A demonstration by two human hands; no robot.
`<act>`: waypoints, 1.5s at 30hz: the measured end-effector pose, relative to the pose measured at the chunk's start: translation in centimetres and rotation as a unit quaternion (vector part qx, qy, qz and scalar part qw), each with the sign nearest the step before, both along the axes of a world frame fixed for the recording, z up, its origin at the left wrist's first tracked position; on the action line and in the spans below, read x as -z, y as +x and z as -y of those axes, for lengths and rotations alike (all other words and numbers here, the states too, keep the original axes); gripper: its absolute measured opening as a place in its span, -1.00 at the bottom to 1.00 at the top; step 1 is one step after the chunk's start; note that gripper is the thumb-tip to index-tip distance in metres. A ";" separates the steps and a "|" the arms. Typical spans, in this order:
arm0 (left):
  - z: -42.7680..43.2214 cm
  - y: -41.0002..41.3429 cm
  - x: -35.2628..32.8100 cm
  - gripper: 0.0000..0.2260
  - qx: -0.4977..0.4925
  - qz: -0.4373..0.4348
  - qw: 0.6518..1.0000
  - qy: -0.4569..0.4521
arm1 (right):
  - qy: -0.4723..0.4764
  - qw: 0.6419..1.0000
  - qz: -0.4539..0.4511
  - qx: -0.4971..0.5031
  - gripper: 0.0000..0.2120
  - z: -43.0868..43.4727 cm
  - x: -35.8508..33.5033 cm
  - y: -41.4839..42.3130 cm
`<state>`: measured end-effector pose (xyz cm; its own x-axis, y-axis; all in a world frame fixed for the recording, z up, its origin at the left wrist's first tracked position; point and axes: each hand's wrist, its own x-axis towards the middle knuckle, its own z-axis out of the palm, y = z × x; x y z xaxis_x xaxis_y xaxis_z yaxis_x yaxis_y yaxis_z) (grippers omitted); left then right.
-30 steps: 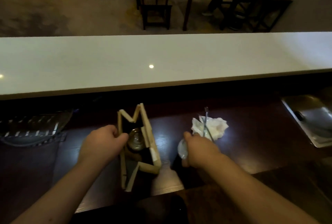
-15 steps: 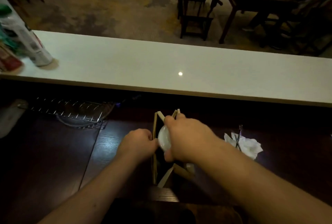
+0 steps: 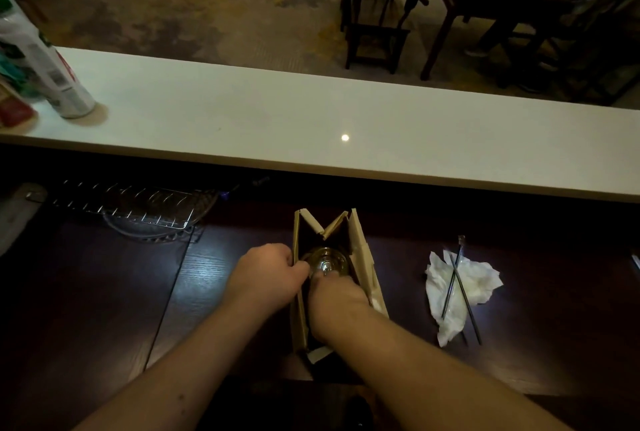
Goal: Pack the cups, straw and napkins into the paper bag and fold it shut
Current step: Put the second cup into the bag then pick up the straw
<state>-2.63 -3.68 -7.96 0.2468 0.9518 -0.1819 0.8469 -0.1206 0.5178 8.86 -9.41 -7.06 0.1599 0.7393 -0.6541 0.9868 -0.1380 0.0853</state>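
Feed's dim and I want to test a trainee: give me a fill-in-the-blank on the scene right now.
1. The left hand grips the ____ edge of the paper bag.
2. The right hand reaches ____ the bag, beside a lidded cup.
3. The napkins lie on the dark counter to the bag's ____.
4. Two straws lie ____ on the napkins.

Missing: left; into; right; crossed

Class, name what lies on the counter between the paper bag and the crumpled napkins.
Nothing: the head view shows bare dark counter between paper bag and napkins.
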 end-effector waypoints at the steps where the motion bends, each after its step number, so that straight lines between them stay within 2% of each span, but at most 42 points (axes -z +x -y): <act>1: 0.1 0.0 0.0 -0.68 0.000 0.001 1.000 -0.001 | -0.008 1.000 0.016 -0.018 -0.34 0.1 0.6 -0.3; 5: 0.6 0.0 0.0 -0.69 0.005 0.000 1.000 -0.008 | -0.019 0.977 0.108 -0.181 -0.44 0.3 2.4 -0.9; 6: 0.7 -0.1 0.0 -0.70 0.005 -0.003 1.000 -0.008 | -0.019 0.974 0.121 -0.193 -0.43 0.3 2.9 -1.0; 11: 0.9 -0.3 -0.3 -0.71 0.008 -0.012 1.000 -0.014 | -0.017 0.975 0.129 -0.180 -0.35 0.4 4.2 -0.8; 15: 1.0 -0.2 -0.5 -0.71 0.015 -0.015 0.999 -0.024 | -0.027 0.967 0.143 -0.208 -0.29 0.9 4.4 -0.3; 17: 0.9 0.0 -0.6 -0.71 0.017 -0.016 1.000 -0.018 | -0.041 0.965 0.142 -0.215 -0.32 0.8 4.1 -0.1; 20: 0.7 0.2 -0.6 -0.70 0.021 -0.022 1.000 -0.008 | -0.057 0.963 0.127 -0.229 -0.47 0.5 2.4 -0.2; 22: 0.4 0.2 -0.5 -0.69 0.021 -0.030 0.999 0.001 | -0.028 0.981 0.058 -0.184 -0.60 0.4 0.3 -0.3; 24: -0.2 0.1 -0.4 -0.67 0.024 -0.033 0.999 0.000 | 0.064 0.992 -0.060 -0.094 -0.75 0.7 -2.1 -0.1; 26: -0.9 -0.2 -0.4 -0.62 0.035 -0.041 0.999 -0.003 | 0.234 0.960 -0.146 -0.052 -0.88 1.4 -4.3 1.4; 28: -1.2 -0.2 -0.3 -0.59 0.049 -0.056 0.997 0.009 | 0.378 0.912 -0.156 -0.016 -0.92 2.2 -5.2 4.9; 29: -1.1 -0.2 -0.3 -0.61 0.050 -0.060 0.997 0.019 | 0.402 0.905 -0.138 0.030 -0.90 2.5 -5.1 7.4; 30: -1.0 -0.1 -0.3 -0.62 0.049 -0.062 0.997 0.027 | 0.389 0.908 -0.121 0.096 -0.87 2.7 -4.7 10.2; 33: -0.3 0.4 -0.5 -0.63 0.054 -0.068 0.995 0.039 | 0.253 0.916 -0.069 0.305 -0.85 3.3 -1.9 18.9; 36: 0.1 0.9 -0.8 -0.64 0.050 -0.076 0.995 0.046 | 0.086 0.928 0.058 0.358 -0.71 4.3 2.3 23.9; 37: 0.2 1.1 -0.8 -0.64 0.047 -0.078 0.995 0.048 | 0.050 0.921 0.083 0.376 -0.67 4.4 3.5 24.9; 39: 0.4 1.2 -0.9 -0.64 0.045 -0.082 0.994 0.048 | 0.020 0.901 0.065 0.429 -0.72 4.9 6.1 26.0; 42: 0.5 1.1 -1.2 -0.64 0.044 -0.086 0.994 0.048 | -0.015 0.889 0.049 0.454 -0.74 5.1 8.1 26.2; 45: 0.5 1.0 -1.6 -0.65 0.039 -0.091 0.994 0.047 | 0.058 0.890 0.051 0.449 -0.69 4.8 8.7 26.2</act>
